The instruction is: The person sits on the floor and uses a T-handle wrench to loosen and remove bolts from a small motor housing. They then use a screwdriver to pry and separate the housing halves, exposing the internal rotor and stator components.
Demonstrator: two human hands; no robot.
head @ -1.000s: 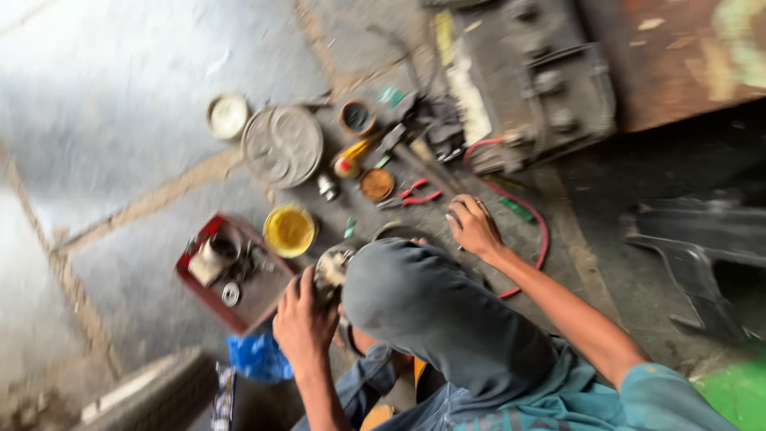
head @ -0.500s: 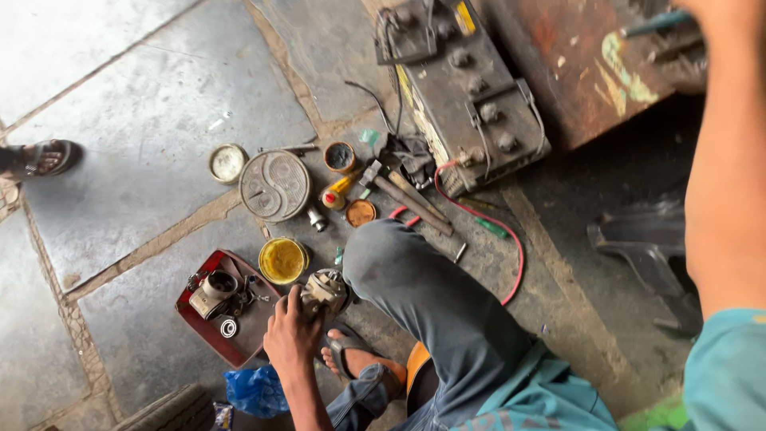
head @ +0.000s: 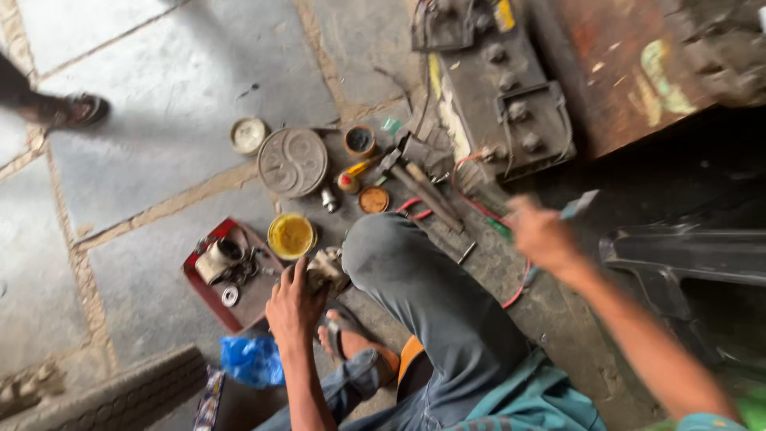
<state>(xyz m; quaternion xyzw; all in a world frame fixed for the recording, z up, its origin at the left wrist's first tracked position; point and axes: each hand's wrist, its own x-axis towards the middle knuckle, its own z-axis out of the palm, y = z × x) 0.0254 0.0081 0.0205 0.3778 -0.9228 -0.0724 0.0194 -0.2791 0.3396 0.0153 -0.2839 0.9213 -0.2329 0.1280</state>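
One grimy metal part (head: 325, 270) gripped by left hand (head: 294, 307), right hand (head: 545, 235) blurred, grip unclear, two round tins (head: 291, 235) nearby

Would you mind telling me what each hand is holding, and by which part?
The left hand grips a small metal part by its near side. The right hand holds a thin tool by its lower end; blur hides the rest.

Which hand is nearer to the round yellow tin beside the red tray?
Left. The left hand rests just below the round yellow tin, touching a small metal part. The right hand is raised far to the tin's right, across the bent knee.
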